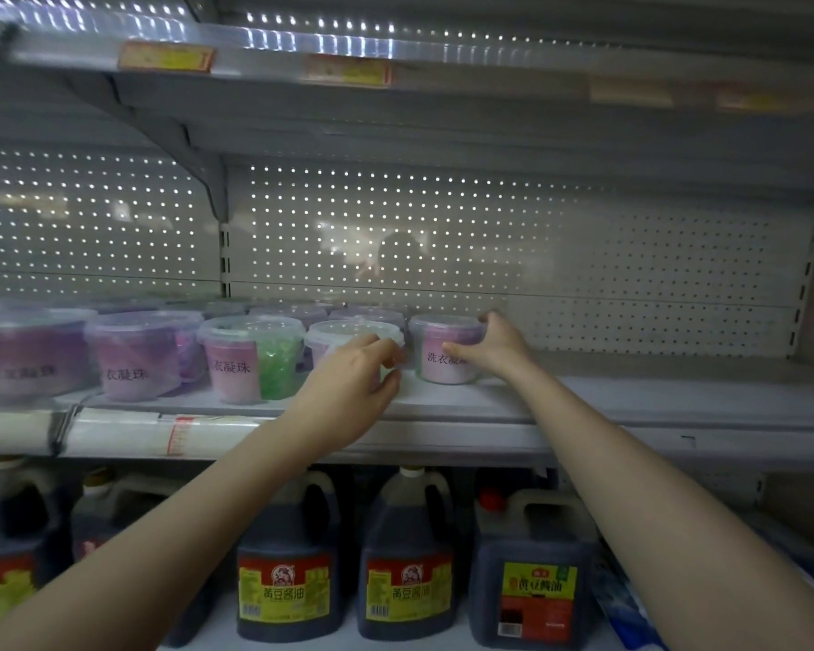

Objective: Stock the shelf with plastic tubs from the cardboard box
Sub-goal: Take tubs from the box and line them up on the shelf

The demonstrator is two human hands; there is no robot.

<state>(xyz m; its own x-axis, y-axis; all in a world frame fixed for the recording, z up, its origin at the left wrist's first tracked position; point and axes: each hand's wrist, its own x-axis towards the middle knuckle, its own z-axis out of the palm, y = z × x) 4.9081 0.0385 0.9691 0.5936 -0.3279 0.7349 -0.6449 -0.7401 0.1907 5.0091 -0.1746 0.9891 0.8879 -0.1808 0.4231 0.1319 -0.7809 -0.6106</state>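
The left grip (348,375) clamps the white-lidded tub (348,332), the right grip (494,345) the pink tub (435,371); more tubs (250,359) crowd leftward, open shelf (654,392) lies rightward

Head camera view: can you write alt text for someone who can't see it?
Two hands each grip a plastic tub on a shop shelf: the left hand a white-lidded tub, the right hand a pink-labelled tub ending the row. Dark sauce jugs stand below.

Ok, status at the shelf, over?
Left hand grips clear white-lidded plastic tub; right hand grips pink-labelled clear plastic tub at row's end. Both upright on grey metal shelf. Nothing in the way; cardboard box out of view.
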